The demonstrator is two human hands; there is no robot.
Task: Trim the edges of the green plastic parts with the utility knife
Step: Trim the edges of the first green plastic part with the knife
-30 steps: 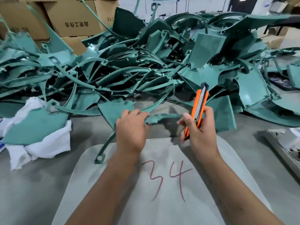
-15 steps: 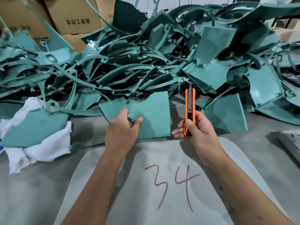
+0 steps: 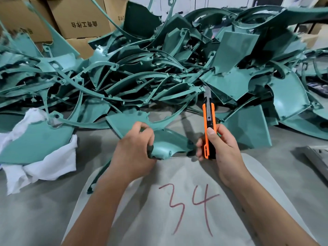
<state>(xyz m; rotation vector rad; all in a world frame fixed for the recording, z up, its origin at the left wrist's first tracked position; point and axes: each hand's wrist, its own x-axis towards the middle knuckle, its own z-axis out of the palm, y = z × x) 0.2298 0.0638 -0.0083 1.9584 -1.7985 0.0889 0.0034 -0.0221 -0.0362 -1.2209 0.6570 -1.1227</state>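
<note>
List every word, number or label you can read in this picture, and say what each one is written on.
"34": red handwriting on the grey mat.
Printed characters on the cardboard box: they appear mirrored, and I cannot read them reliably.
Smaller print on the box to its left: too blurred to read.
Knife: no readable marking.

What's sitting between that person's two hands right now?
In the head view, the green plastic part spans from the left hand, which grips it, toward the right hand holding the utility knife.

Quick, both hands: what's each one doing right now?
Left hand: grips a green plastic part.
Right hand: grips the utility knife, blade pointing up.
</note>
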